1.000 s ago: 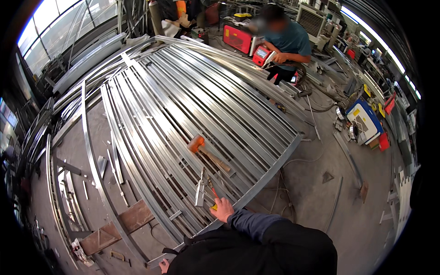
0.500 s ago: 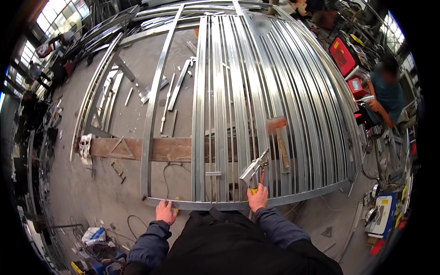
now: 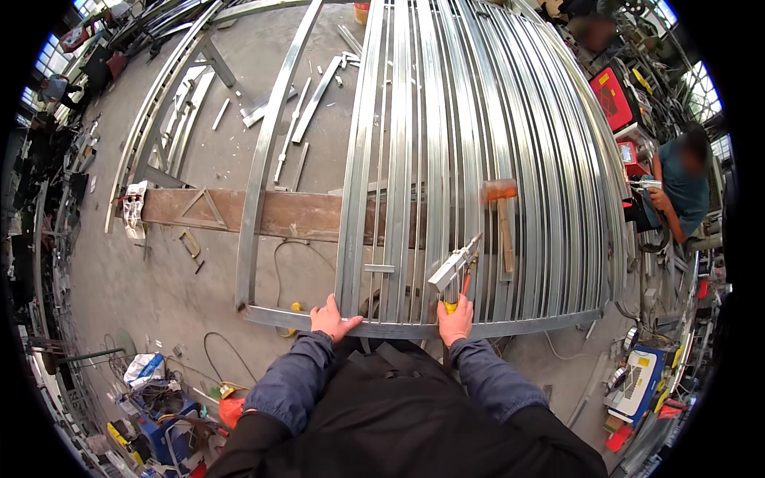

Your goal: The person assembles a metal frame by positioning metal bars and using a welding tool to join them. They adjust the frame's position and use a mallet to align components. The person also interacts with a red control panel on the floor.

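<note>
In front of me lies a silver metal frame (image 3: pixel 271 316), filled on its right part with many long parallel bars (image 3: pixel 408 159). My left hand (image 3: pixel 331 320) rests on the near rail, fingers spread and thumb stretched to the right. Farther right along that rail, my right hand (image 3: pixel 455 322) is closed around a tool with a yellow grip (image 3: pixel 451 306). A silver metal piece (image 3: pixel 453 267) and a thin red stick (image 3: pixel 467 280) rise just beyond those fingers; how they join the grip cannot be made out. A hammer (image 3: pixel 504 215) with a wooden handle lies on the bars.
A brown beam (image 3: pixel 295 215) runs under the frame. Metal offcuts (image 3: pixel 317 99) and a clamp (image 3: pixel 191 244) lie on the floor at left. At right a person (image 3: pixel 681 179) holds a tool, near a red case (image 3: pixel 612 97). Cables and a blue machine (image 3: pixel 163 430) sit at lower left.
My left hand has moved right along the near rail, away from the frame's left corner. My right hand keeps hold of the yellow-gripped tool. The whole view has shifted with my head.
</note>
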`<act>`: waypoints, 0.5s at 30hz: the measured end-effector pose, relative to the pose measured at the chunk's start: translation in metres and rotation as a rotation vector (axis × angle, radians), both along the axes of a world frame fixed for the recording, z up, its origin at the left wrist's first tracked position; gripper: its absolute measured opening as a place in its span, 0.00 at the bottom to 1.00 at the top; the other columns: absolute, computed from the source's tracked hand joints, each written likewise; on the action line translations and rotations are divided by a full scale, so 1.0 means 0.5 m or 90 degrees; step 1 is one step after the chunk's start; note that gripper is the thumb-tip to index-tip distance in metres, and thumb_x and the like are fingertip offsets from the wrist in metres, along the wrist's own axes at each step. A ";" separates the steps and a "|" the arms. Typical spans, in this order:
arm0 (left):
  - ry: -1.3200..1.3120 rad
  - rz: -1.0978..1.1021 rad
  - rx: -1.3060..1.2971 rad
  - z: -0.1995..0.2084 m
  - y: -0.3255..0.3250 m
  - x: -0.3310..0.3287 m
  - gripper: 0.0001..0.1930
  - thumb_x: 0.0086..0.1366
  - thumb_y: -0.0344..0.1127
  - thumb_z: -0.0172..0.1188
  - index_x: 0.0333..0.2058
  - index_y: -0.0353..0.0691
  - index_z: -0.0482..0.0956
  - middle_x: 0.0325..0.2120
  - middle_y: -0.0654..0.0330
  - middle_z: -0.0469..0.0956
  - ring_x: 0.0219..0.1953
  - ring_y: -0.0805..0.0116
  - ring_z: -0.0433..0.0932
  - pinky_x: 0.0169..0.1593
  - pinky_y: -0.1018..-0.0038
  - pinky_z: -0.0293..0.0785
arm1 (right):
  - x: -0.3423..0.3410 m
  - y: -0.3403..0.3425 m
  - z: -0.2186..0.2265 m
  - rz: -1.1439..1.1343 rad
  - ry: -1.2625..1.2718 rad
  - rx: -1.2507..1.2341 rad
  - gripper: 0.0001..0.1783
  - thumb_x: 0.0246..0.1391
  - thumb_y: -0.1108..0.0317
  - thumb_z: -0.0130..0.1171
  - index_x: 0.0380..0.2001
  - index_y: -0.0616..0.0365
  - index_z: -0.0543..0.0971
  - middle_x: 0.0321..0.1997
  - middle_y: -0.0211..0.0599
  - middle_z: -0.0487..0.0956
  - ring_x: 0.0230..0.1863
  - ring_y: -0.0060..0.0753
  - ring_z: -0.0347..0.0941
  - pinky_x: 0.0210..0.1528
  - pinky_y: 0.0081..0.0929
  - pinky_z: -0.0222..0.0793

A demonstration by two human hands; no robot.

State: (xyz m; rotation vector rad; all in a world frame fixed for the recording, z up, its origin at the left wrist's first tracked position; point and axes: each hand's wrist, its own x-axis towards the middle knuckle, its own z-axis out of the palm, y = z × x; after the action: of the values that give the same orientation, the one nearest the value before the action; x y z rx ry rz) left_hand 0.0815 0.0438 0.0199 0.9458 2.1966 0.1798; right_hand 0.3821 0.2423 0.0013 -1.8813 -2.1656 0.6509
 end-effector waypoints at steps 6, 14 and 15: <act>0.003 0.073 0.058 -0.054 -0.014 0.004 0.49 0.68 0.65 0.62 0.70 0.27 0.62 0.51 0.38 0.85 0.58 0.45 0.82 0.72 0.50 0.55 | -0.006 0.000 0.001 -0.009 0.005 -0.002 0.38 0.56 0.49 0.71 0.63 0.60 0.74 0.56 0.54 0.75 0.60 0.63 0.71 0.62 0.52 0.69; -0.044 0.023 0.056 -0.081 -0.029 -0.013 0.42 0.72 0.59 0.58 0.74 0.36 0.60 0.54 0.43 0.84 0.61 0.49 0.80 0.72 0.48 0.54 | -0.010 0.001 0.013 0.000 0.008 -0.012 0.38 0.57 0.49 0.71 0.64 0.59 0.72 0.56 0.54 0.75 0.61 0.63 0.71 0.63 0.52 0.69; -0.045 0.033 0.048 -0.089 -0.027 -0.015 0.41 0.72 0.58 0.58 0.74 0.38 0.60 0.55 0.43 0.84 0.61 0.50 0.81 0.72 0.48 0.54 | -0.012 0.002 0.013 0.001 0.009 -0.010 0.38 0.57 0.49 0.71 0.64 0.59 0.72 0.56 0.54 0.75 0.61 0.63 0.71 0.63 0.52 0.69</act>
State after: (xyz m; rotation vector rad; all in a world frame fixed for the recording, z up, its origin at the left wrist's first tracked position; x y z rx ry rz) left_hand 0.0741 0.0301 -0.0246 0.9097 2.1642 0.3185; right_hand 0.3763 0.2433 0.0076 -1.8771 -2.1593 0.6810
